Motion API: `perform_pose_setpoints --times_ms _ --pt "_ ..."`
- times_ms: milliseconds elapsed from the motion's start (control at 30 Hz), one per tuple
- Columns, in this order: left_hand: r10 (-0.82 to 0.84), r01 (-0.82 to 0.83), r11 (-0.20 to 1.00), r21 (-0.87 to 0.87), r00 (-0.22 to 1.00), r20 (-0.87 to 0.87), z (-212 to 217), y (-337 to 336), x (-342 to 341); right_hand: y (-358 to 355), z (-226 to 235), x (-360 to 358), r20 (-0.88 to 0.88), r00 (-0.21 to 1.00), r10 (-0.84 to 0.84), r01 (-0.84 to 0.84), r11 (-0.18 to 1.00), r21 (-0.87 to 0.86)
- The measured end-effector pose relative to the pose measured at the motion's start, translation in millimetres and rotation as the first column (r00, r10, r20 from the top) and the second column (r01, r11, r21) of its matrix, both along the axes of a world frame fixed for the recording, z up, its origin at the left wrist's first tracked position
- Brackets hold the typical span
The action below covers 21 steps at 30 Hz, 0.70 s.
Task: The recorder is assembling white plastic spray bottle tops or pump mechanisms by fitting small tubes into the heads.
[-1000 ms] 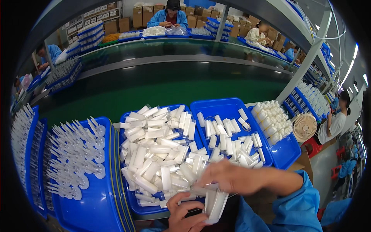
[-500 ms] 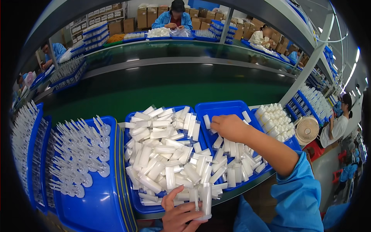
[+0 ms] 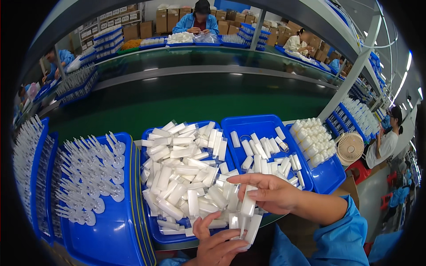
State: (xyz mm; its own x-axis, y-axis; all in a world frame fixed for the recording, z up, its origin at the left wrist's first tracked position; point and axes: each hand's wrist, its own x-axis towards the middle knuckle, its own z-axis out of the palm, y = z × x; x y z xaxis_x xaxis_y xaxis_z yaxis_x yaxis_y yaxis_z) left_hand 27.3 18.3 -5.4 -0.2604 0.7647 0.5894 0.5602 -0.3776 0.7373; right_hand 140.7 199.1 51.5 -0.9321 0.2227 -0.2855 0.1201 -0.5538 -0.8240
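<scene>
My left hand point(image 3: 216, 244), at the lower middle, grips a translucent plastic piece point(image 3: 254, 228) with a slim stem, an upright wall and a flat base. Just above it, my right hand point(image 3: 271, 193) pinches a white rectangular block point(image 3: 248, 202) between thumb and fingers. The block's lower end meets the translucent piece; whether it sits inside is hard to tell. Behind both hands lies a heap of white blocks in clear sleeves point(image 3: 182, 170), filling a blue tray point(image 3: 166, 239). Another blue tray point(image 3: 250, 125) to its right holds loose white blocks point(image 3: 262, 148).
On the left, a stacked blue tray point(image 3: 100, 241) carries rows of translucent stemmed parts point(image 3: 95, 177). White bundled parts point(image 3: 313, 137) and a beige fan point(image 3: 350, 147) stand at the right. Beyond runs a green conveyor belt point(image 3: 186, 104), with people working across it.
My right hand has come back from the right-hand tray toward my left hand, now with a white block in its fingers. My left hand has shifted slightly right, still gripping the translucent piece.
</scene>
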Motion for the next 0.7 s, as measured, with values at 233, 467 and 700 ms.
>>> perform_pose_setpoints --times_ms 233,467,700 --pt "-0.070 0.067 0.996 -0.061 0.996 -0.050 4.1 -2.5 -3.3 -0.2 13.5 8.0 0.049 0.998 0.046 -0.067 0.723 0.687" --pt "-0.087 0.083 0.996 -0.034 0.983 -0.159 1.8 -6.0 4.8 -3.8 25.8 20.9 0.186 0.982 0.043 -0.142 0.816 0.561" --pt "-0.070 0.076 0.996 0.053 0.992 -0.108 -1.7 -7.1 5.3 -19.0 15.5 26.7 0.009 0.988 0.157 -0.090 0.523 0.848"
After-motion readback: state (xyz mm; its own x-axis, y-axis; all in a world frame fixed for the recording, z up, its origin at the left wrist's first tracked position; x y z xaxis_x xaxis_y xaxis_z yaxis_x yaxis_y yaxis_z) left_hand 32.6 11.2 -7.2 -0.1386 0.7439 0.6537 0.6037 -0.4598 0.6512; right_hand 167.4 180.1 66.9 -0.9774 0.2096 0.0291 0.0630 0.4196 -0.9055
